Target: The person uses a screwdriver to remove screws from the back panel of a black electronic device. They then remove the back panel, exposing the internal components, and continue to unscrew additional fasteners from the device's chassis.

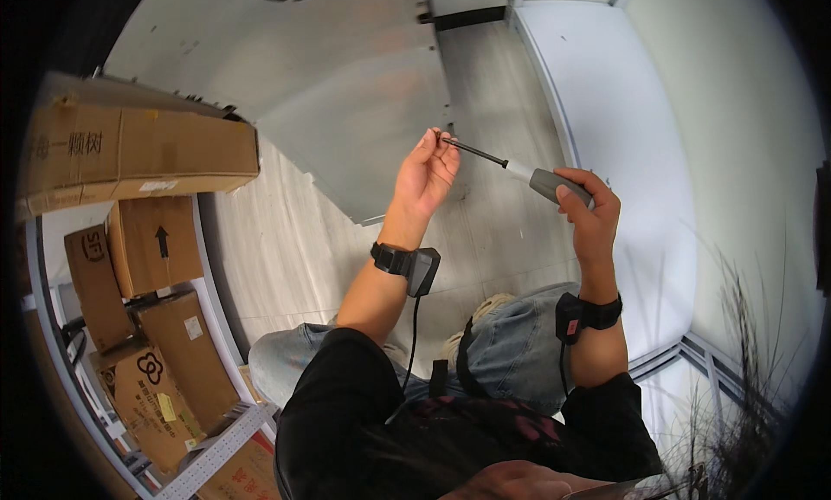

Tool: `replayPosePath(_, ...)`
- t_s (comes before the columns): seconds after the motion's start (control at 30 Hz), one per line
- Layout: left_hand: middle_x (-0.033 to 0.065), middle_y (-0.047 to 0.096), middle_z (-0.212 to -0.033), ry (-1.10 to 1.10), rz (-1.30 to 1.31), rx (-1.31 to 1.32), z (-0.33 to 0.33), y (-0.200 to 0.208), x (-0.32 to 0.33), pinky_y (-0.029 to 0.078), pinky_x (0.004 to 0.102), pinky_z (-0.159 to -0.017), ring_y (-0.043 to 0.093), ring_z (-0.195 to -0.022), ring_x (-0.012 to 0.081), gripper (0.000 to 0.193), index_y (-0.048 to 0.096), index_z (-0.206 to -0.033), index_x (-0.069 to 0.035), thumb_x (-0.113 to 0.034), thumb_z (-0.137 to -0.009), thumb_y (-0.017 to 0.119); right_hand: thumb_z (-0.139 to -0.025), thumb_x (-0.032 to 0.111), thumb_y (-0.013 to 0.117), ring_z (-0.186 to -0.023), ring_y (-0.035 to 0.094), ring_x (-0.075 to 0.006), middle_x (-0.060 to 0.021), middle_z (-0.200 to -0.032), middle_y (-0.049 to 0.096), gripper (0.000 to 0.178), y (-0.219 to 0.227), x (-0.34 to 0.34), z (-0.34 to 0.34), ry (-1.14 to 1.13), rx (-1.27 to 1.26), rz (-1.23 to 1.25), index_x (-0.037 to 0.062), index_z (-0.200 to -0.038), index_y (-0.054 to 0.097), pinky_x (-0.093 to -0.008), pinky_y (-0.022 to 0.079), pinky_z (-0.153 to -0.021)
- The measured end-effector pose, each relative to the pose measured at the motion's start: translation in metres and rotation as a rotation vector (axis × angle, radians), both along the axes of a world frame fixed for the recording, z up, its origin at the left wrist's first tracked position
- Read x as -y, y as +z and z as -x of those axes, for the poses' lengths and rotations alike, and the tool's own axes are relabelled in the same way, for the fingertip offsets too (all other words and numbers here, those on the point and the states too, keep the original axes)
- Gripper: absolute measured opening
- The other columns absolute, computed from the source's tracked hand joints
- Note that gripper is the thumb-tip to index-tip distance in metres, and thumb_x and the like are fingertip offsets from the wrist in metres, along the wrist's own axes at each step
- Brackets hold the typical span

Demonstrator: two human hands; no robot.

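My right hand (594,219) is wrapped round the grey handle of a screwdriver (519,169) with a white collar and a dark shaft. The shaft slants up and left to my left hand (427,173), where the fingertips pinch together at its tip. Something small and dark shows between those fingertips, too small to name. Beyond and to the left of my left hand stands a large grey metal cabinet (346,84) with vent slots and small fixings along its right edge. The screwdriver's tip is near this edge in the picture; whether it touches the cabinet I cannot tell.
At the left, a long cardboard box (173,149) lies above a metal shelf rack (227,314) holding several brown boxes (195,361). A white shelf surface (610,93) runs along the right wall. Light wood-look flooring (260,240) lies below my hands.
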State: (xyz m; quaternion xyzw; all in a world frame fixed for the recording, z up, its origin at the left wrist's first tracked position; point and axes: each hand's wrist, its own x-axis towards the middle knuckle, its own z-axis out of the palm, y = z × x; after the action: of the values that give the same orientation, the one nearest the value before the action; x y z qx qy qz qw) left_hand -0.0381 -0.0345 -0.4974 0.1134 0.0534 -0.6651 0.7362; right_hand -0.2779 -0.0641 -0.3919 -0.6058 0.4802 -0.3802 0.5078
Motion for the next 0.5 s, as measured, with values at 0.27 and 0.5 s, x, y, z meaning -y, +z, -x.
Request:
replayPosePath(0.27,0.0098,0.060,-0.092,0.031,0.063,0.031,-0.078,0.025,-0.056,0.055,0.0297,-0.082,0.060,-0.089,0.0207,0.013,0.055,-0.092,0.000,-0.011,-0.095,0.050,-0.083,0.012,0.063,-0.066,0.052,-0.0078,-0.0036,-0.082,0.062,0.020,0.020,-0.056,-0.082,0.006,0.007,-0.007,-0.0001,-0.099,0.065,-0.0209,0.041,-0.059)
replayPosePath(0.5,0.0092,0.060,-0.092,0.026,-0.024,0.271,-0.157,0.050,-0.101,0.055,0.0297,-0.081,0.061,-0.086,0.0180,0.012,0.054,-0.093,-0.002,-0.013,-0.095,0.050,-0.084,0.012,0.063,-0.073,0.059,-0.0160,-0.0089,-0.086,0.065,0.022,0.030,-0.113,-0.158,0.019,-0.141,0.187,-0.0010,-0.101,0.064,-0.0273,0.046,-0.065)
